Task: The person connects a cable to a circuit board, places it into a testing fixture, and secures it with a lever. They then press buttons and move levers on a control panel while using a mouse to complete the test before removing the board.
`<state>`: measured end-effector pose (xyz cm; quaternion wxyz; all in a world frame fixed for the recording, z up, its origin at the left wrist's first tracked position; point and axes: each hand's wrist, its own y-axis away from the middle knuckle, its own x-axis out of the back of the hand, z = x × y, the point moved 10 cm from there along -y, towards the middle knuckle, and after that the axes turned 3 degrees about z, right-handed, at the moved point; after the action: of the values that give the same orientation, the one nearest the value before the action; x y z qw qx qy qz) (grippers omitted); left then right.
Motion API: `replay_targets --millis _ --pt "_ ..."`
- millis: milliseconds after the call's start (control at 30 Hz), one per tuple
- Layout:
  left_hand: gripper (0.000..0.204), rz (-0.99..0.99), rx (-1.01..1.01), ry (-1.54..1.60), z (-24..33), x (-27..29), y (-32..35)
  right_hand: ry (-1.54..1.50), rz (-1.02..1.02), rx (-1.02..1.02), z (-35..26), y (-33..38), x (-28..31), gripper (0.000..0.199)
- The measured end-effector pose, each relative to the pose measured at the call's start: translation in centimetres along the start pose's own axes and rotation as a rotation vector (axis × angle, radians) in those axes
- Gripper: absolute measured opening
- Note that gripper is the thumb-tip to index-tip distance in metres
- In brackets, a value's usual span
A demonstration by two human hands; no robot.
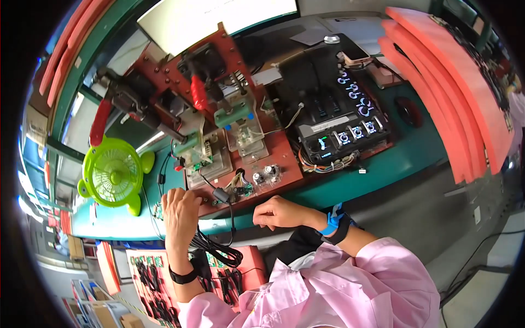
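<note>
My left hand [181, 214] is at the front left corner of a red test fixture [287, 158], over the bench edge. Its fingers bend downward side by side, and their tips are hidden, so whatever they hold does not show. To its right, a black cable [220, 194] with a thick cylindrical lump runs over the fixture's front and down off the bench. My right hand [281, 212] hovers before the bench edge, fingers loosely curled, with nothing visible in them. Two toggle clamps, one with a dark red handle [100, 123] and one with a bright red handle [198, 93], stand over clear plates.
A green frog-shaped fan [114, 172] stands left. Right of the fixture sits a black control box [342, 136] with lit knobs, then a mouse [407, 111] and stacked red foam sheets [448, 93]. Below the bench edge, cabled boards lie on red foam [252, 265]. A bright monitor [219, 22] is behind.
</note>
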<state>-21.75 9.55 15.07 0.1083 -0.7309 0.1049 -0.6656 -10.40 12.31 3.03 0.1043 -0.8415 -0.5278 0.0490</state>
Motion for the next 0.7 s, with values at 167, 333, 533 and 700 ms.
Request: replay_targets --millis 167,333,533,700 --pt "0.008 -0.079 0.057 -0.045 -0.7 -1.4 0.6 -0.001 0.017 0.036 -0.2 0.1 -0.4 0.020" --pt "0.006 -0.057 0.021 0.034 -0.6 -1.2 0.2 0.028 -0.008 0.046 -0.4 0.0 -0.3 0.021" --pt "0.007 -0.112 -0.145 0.125 0.3 -0.5 0.0 0.031 -0.009 0.035 -0.3 0.2 -0.7 0.022" --pt "0.005 -0.096 -0.122 0.019 0.2 -0.9 0.2 0.027 -0.015 0.039 -0.3 0.1 -0.6 0.022"
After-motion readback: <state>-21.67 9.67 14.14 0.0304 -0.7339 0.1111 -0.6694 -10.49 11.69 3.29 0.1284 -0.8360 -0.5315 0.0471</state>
